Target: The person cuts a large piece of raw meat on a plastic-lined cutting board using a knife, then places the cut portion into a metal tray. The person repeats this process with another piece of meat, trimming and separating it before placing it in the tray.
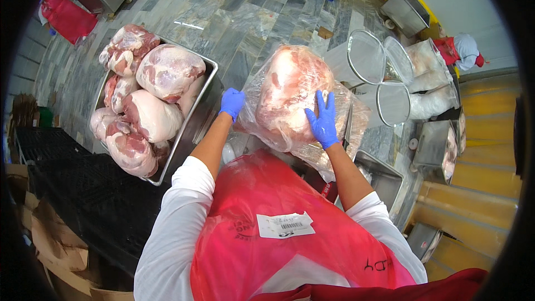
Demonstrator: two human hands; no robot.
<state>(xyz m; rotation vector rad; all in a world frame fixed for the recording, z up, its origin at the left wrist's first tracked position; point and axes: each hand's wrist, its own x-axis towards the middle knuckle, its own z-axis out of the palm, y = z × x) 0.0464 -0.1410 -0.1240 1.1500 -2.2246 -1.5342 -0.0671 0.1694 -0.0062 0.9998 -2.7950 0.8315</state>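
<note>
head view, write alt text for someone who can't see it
A large piece of raw meat sits in clear plastic; the blue-gloved left hand is closed on the plastic's edge, the right hand open on the meat. A metal bin of more meat stands to the left.

Left hand [232,104] clenched, right hand [323,124] splayed

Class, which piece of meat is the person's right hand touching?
The piece of meat in clear plastic, straight ahead, under the right hand; no hand touches the pieces in the metal bin at left.
</note>
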